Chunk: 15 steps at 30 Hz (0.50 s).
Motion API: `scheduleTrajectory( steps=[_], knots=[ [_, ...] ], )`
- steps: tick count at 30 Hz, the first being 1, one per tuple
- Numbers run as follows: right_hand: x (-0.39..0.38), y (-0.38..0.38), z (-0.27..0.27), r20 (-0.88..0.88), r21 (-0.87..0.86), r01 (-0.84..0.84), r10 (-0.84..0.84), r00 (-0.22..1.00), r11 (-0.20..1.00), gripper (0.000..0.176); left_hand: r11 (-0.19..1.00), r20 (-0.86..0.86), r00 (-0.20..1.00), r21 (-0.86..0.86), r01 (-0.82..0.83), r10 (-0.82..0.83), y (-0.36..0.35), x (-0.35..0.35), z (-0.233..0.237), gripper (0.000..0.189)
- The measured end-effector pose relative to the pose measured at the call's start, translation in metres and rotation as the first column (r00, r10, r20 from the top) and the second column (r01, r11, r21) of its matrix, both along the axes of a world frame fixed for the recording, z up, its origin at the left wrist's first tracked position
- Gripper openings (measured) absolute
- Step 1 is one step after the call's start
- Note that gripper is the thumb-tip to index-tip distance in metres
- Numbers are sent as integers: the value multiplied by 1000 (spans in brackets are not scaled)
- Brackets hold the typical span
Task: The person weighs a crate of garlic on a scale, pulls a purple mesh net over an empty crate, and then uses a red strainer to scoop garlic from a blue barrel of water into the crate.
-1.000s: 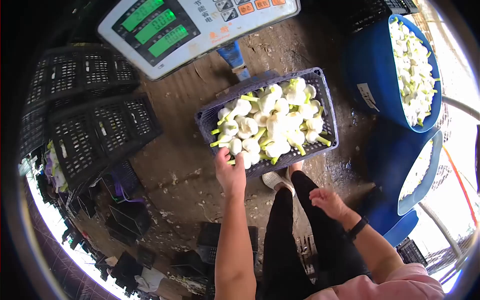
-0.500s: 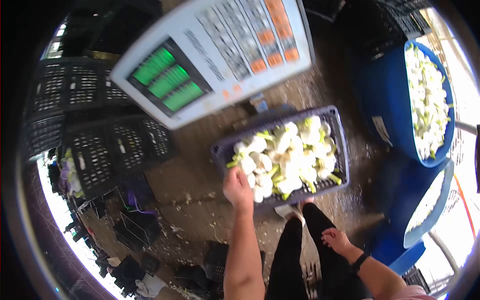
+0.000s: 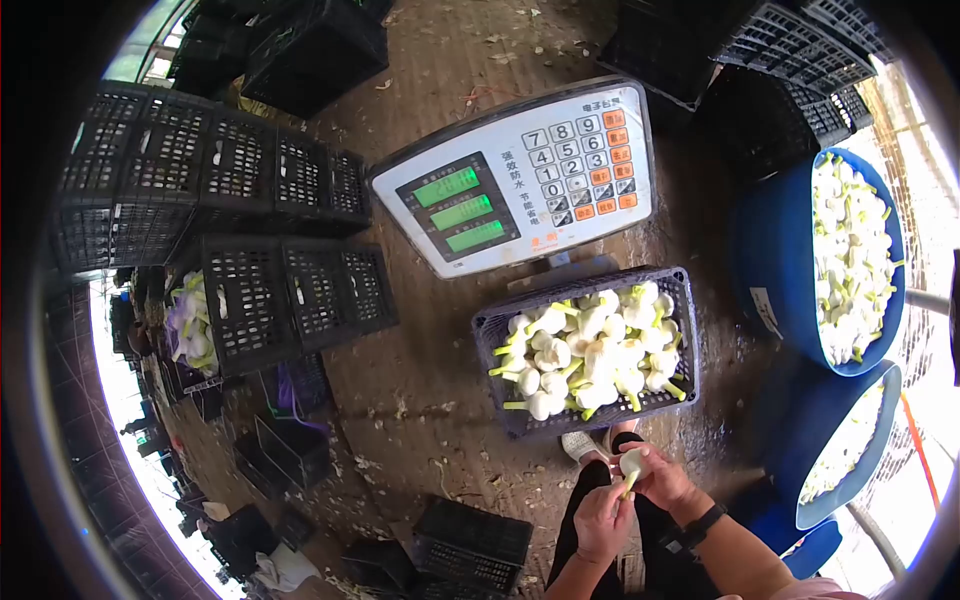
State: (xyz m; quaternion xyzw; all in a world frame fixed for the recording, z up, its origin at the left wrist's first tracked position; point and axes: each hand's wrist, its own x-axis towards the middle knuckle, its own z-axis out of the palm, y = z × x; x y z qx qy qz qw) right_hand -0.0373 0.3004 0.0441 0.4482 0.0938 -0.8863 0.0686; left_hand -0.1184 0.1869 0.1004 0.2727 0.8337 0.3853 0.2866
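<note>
Garlic bulb is at the near side of the filled crate, right grip holding its round end, left grip pinching its stem. Farther off, a scale shows keys 0 to 9 and "强效防水 节能省电"; its green display reads unclearly.

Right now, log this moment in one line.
left hand: on garlic stem | right hand: holding bulb | crate: more garlic inside | scale: display lit
</note>
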Motion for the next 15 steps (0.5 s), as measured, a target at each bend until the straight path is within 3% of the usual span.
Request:
scheduleTrajectory(
  steps=[2,8,15],
  knots=[
    [4,4,-1,45,86,-134,131,990,987,42,1000,3,1000,1,-6,6,-3,0,0,22],
    [9,-7,-4,85,192,-285,273,958,939,34,998,81,997,-56,-14,18,-23,8,-7,19],
    [4,-19,-7,129,340,-324,297,946,883,36,996,85,995,-72,-48,54,-31,2,-12,16]
  ],
)
